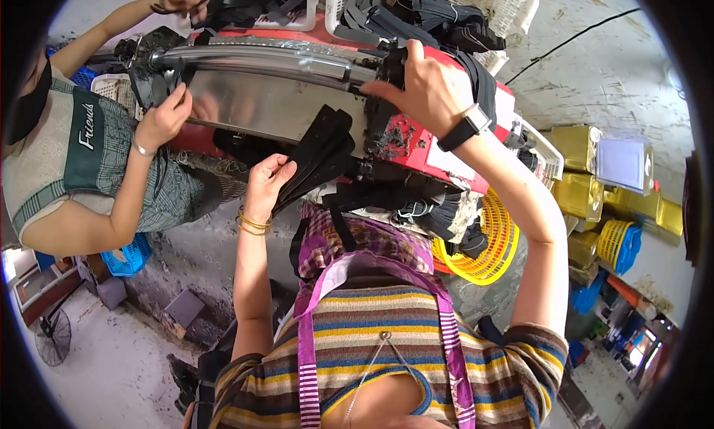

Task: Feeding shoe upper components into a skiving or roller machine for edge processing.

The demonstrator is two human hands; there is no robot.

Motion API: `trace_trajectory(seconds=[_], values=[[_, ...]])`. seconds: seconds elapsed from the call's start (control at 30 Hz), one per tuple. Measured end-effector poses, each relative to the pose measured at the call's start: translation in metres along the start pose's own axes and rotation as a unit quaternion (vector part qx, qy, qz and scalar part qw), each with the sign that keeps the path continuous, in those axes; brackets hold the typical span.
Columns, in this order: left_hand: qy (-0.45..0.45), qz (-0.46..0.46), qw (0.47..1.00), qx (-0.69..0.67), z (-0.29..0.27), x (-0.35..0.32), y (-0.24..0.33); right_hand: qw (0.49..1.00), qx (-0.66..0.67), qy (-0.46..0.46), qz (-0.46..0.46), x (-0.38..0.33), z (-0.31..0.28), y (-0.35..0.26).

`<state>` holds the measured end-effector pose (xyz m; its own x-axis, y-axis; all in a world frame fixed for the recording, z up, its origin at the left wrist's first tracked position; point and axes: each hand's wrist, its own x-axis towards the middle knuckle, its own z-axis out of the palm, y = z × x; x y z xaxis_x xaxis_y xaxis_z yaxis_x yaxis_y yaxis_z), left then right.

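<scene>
Okay, head view — left hand (266,178) at about 9 o'clock of centre, fingers clamped on a bundle of black strips (321,150) that fans up toward 1 o'clock, against the metal plate (260,102) of a red machine (416,143). Right hand (424,87) at 12 o'clock, watch on the wrist, fingers closed over black material at the end of the shiny roller (260,57). Co-worker's hand (165,119) at 10 o'clock touches the plate's left edge. White basket (498,9) of black strips at 1 o'clock — yellow basket (494,243) at 4 o'clock.
</scene>
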<state>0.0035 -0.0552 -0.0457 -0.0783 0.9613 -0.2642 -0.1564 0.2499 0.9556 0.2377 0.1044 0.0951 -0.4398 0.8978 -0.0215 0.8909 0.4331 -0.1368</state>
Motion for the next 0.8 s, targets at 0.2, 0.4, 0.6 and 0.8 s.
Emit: trace_trajectory(seconds=[0.2, 0.4, 0.6, 0.8], values=[[-0.014, -0.002, 1.000, -0.020, -0.011, -0.004, -0.003, 0.983, -0.054, 0.143, -0.106, 0.020, 0.015, 0.016], [-0.021, 0.005, 0.999, -0.039, -0.023, 0.005, -0.004, 0.960, -0.113, 0.074, -0.245, 0.032, -0.003, 0.031], [-0.014, -0.050, 0.999, -0.009, -0.028, 0.016, -0.005, 0.969, 0.020, 0.229, -0.085, 0.063, 0.094, -0.093], [-0.055, -0.030, 0.996, 0.060, -0.038, 0.020, 0.003, 0.994, 0.029, 0.086, 0.063, 0.107, 0.117, -0.109]])
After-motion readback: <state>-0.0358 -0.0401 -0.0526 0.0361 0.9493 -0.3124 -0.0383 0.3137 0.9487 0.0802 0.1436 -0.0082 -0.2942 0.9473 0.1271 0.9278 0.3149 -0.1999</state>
